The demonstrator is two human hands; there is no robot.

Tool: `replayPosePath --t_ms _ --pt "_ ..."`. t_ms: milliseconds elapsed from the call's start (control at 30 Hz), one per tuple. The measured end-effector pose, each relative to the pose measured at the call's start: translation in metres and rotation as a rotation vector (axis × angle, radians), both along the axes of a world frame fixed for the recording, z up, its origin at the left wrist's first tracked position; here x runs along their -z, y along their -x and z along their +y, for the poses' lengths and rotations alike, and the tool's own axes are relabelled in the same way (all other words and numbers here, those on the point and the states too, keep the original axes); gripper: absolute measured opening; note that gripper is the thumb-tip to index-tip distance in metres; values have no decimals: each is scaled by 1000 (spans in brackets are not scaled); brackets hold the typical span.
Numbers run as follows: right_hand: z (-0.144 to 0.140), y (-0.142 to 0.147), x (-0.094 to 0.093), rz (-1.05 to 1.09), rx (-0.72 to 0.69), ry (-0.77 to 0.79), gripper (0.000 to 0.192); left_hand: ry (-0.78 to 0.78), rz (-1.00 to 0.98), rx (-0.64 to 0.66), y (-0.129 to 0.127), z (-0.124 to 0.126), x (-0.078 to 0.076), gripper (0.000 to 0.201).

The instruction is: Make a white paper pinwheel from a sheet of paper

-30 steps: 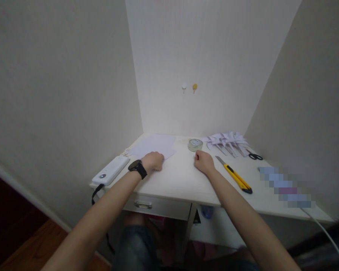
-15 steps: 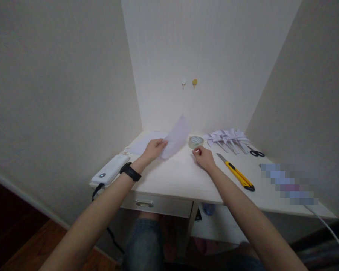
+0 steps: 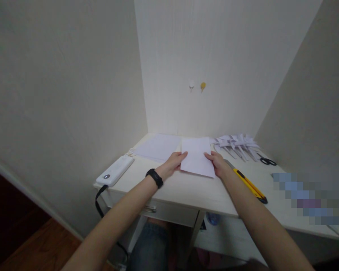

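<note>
A white sheet of paper (image 3: 197,158) is held up before me over the desk. My left hand (image 3: 175,162) pinches its left edge, thumb on top. On the opposite edge my right hand (image 3: 217,162) grips it the same way. More white paper (image 3: 159,145) lies flat at the back left of the desk. Right of the held sheet, a yellow utility knife (image 3: 248,184) lies partly behind my right forearm. Farther back rests a pile of folded white paper pinwheels (image 3: 238,145). Black-handled scissors (image 3: 267,161) are beside the pile.
The white desk (image 3: 158,188) stands in a corner between walls. A white box-shaped device (image 3: 115,171) with a black strap sits at its left edge. A blurred-out object (image 3: 305,195) lies at the right. Two small hooks (image 3: 202,86) are on the back wall.
My left hand has brought the sheet to the right, and my right hand has taken hold of its other edge. The tape roll seen before is now hidden. The view has shifted slightly.
</note>
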State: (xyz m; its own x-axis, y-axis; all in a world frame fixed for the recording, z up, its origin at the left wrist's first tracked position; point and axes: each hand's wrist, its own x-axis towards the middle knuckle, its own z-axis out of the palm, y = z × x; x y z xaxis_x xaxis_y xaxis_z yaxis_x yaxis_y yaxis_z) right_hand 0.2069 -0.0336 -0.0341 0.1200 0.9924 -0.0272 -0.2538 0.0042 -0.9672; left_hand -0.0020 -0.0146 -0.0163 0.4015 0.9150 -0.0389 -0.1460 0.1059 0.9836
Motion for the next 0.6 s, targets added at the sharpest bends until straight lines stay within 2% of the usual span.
replayPosePath --t_ms 133,167,233,367,500,600 --pt "-2 -9 -4 -33 -135 131 13 -74 -14 -112 3 29 -6 24" --pt "-3 -13 -5 -57 -170 161 16 -90 4 -188 4 36 -6 23" --pt "-4 -19 -8 -108 -228 213 26 -94 19 -226 6 47 -3 19" --pt "-4 -29 -10 -164 -259 260 36 -76 57 -201 12 52 5 16" --pt "-4 -35 -10 -149 -244 241 33 -58 105 -115 18 50 8 14" --pt "-5 -38 -11 -121 -249 238 29 -45 137 -104 20 52 8 12"
